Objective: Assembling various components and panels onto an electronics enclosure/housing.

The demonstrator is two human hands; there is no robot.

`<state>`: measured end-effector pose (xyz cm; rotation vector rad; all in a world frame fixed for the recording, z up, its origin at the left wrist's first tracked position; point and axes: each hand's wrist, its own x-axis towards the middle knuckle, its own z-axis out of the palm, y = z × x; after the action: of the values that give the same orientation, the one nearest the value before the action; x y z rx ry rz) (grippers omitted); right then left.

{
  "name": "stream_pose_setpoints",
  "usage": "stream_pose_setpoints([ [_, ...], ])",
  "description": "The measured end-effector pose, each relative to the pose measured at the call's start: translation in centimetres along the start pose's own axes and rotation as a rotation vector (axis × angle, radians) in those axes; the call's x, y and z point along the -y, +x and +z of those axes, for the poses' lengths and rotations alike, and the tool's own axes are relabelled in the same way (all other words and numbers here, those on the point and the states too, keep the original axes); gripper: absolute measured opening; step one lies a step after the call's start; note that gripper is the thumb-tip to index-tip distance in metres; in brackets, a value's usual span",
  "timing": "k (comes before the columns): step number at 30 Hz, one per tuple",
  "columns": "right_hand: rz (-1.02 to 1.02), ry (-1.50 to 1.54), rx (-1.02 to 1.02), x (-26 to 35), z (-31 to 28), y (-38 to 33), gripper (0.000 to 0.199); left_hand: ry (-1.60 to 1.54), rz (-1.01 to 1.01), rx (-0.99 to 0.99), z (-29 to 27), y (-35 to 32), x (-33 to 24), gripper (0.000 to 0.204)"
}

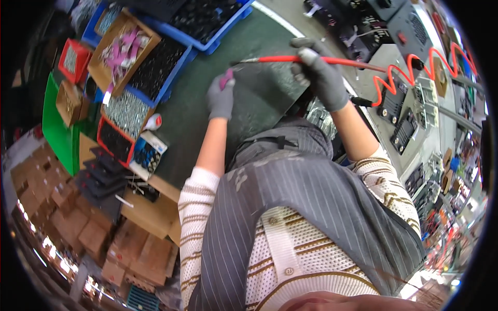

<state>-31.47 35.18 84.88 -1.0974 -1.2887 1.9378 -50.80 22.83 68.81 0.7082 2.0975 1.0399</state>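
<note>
Head view: right hand (320, 72) fist-gripped on stiff, light red air-blow wand (290, 59), nozzle at 9 o'clock; left hand (221, 97) pinching small pink piece (226, 79) — likely light, grip wand mid-shaft.

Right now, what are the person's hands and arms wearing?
Both the left hand and the right hand wear dark grey knit gloves. The cream sleeves have brown stripes and are pushed up, leaving the forearms bare. A grey pinstriped apron covers the front.

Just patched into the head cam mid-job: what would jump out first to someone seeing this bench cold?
The bright red coiled air hose at upper right, running into a thin red-handled blow tool held in the grey-gloved right hand. Beside it, the grey-gloved left hand pinches a small pink piece over the dark green bench mat. At upper left stand blue plastic bins of dark small parts.
</note>
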Motion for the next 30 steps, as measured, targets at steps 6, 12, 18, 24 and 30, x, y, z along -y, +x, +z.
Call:
stream_pose_setpoints([
  [6, 0.041, 0.081, 0.255, 2.9, 0.3, -0.5, 0.034, -0.865, -0.143, 0.158, -5.6, -3.6, -5.0, 0.017],
  [12, -0.262, 0.112, 0.430, 5.3, 1.4, -0.5, 0.020, -0.621, 0.172, 0.153, -9.9, -6.8, -9.6, 0.015],
  [18, -0.315, 0.056, 0.577, 6.3, 3.4, -0.3, 0.019, -0.479, 0.520, 0.109, -11.2, -7.7, -10.7, 0.016],
  [24, -0.348, -0.003, 0.482, 7.4, 4.2, -0.5, 0.019, -0.449, 0.582, 0.107, -11.7, -8.1, -12.0, 0.019],
  [30, -0.491, -0.173, 0.467, 9.0, 5.1, -1.1, 0.025, -0.417, 0.663, 0.117, -12.3, -7.9, -12.1, 0.019],
])
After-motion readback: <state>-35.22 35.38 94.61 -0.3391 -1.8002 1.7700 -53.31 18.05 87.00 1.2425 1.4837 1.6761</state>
